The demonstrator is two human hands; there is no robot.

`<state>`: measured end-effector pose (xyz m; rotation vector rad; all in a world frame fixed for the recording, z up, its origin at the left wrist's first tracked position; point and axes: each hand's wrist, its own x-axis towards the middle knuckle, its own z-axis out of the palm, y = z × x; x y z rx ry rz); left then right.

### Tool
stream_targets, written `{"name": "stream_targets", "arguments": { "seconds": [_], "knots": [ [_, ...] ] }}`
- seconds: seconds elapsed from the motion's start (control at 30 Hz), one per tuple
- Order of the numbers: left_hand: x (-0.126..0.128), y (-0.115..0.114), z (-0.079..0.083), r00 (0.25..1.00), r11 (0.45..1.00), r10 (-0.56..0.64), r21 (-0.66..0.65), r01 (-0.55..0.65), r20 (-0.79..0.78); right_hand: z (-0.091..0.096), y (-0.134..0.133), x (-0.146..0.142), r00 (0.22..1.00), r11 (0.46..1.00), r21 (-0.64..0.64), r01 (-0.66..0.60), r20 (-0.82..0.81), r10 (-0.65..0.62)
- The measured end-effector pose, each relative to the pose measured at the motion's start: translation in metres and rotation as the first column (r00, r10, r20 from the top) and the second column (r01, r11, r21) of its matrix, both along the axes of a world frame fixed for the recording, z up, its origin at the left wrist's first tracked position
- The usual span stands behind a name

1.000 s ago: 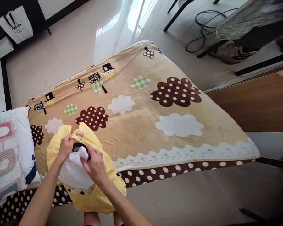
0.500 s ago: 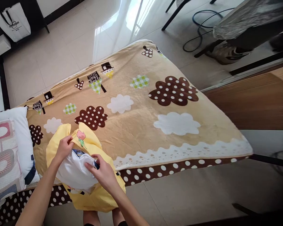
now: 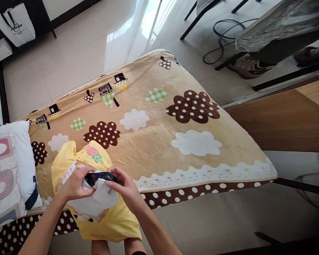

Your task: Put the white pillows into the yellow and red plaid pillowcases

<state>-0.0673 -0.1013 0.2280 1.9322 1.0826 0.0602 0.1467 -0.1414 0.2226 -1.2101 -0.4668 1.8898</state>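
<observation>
In the head view, yellow cloth point(image 3: 115, 221) with a pink and green print bunches around a white, puffy pillow-like bundle point(image 3: 95, 202) at the near edge of the bed. A dark navy band point(image 3: 102, 176) with pale lettering runs along the top of the white bundle. My left hand point(image 3: 78, 182) is closed on the left end of this band. At its right end, my right hand point(image 3: 123, 184) pinches the band and the white fabric beside it. My fingers partly hide where they grip.
A beige patterned blanket point(image 3: 149, 148) covers the bed. To the left lies a white pillow point(image 3: 22, 156) with navy corner trim. At right are a wooden panel point(image 3: 281, 117) and another person's shoe point(image 3: 251, 69). A blue cable point(image 3: 220, 49) coils on the floor.
My left hand has moved down and right from the yellow cloth to the navy band. My right hand has shifted slightly right. More of the band shows, stretched between both hands.
</observation>
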Motion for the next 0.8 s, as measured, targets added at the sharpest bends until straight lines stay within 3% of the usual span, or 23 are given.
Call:
{"name": "stream_targets", "arguments": {
  "seconds": [0.1, 0.17, 0.23, 0.33, 0.4, 0.43, 0.5, 0.57, 0.6, 0.67, 0.7, 0.8],
  "knots": [
    [0.004, -0.004, 0.006, 0.997, 0.997, -0.031, 0.071, 0.026, 0.069, -0.002, 0.004, 0.003, 0.981, 0.988, -0.145, 0.050, -0.179, -0.076],
    [0.005, -0.010, 0.011, 0.990, 0.978, -0.088, 0.197, 0.064, 0.111, -0.006, 0.005, 0.003, 0.969, 0.976, -0.215, 0.045, -0.227, -0.095],
    [0.008, -0.018, 0.014, 0.984, 0.926, -0.147, 0.363, 0.100, 0.103, -0.012, 0.005, 0.001, 0.958, 0.966, -0.256, 0.037, -0.264, -0.107],
    [0.013, -0.031, 0.018, 0.988, 0.816, -0.132, 0.574, 0.066, 0.074, -0.020, 0.002, -0.001, 0.962, 0.973, -0.228, 0.041, -0.254, -0.100],
    [0.015, -0.039, 0.024, 0.994, 0.770, -0.071, 0.638, 0.001, 0.084, -0.024, -0.001, -0.002, 0.993, 0.992, -0.098, 0.074, -0.085, -0.082],
    [0.015, -0.041, 0.027, 0.994, 0.768, -0.047, 0.640, -0.025, 0.095, -0.026, -0.002, -0.002, 0.994, 0.996, 0.012, 0.089, 0.066, -0.089],
    [0.014, -0.042, 0.035, 0.989, 0.799, -0.039, 0.599, -0.056, 0.144, -0.026, -0.006, -0.004, 0.923, 0.959, 0.283, 0.024, 0.363, -0.131],
    [0.014, -0.039, 0.043, 0.972, 0.836, -0.059, 0.543, -0.075, 0.226, -0.027, -0.010, -0.010, 0.867, 0.850, 0.495, -0.182, 0.488, -0.099],
    [0.015, -0.037, 0.046, 0.963, 0.846, -0.067, 0.527, -0.085, 0.262, -0.027, -0.012, -0.014, 0.868, 0.780, 0.552, -0.296, 0.496, -0.022],
    [0.018, -0.031, 0.050, 0.951, 0.847, -0.072, 0.522, -0.101, 0.301, -0.030, -0.016, -0.024, 0.862, 0.671, 0.576, -0.466, 0.467, 0.198],
    [0.020, -0.028, 0.052, 0.953, 0.852, -0.061, 0.513, -0.106, 0.297, -0.031, -0.019, -0.028, 0.847, 0.650, 0.557, -0.517, 0.445, 0.292],
    [0.024, -0.023, 0.055, 0.976, 0.925, 0.054, 0.359, -0.129, 0.212, -0.031, -0.029, -0.033, 0.842, 0.694, 0.484, -0.533, 0.384, 0.379]
  ]
}}
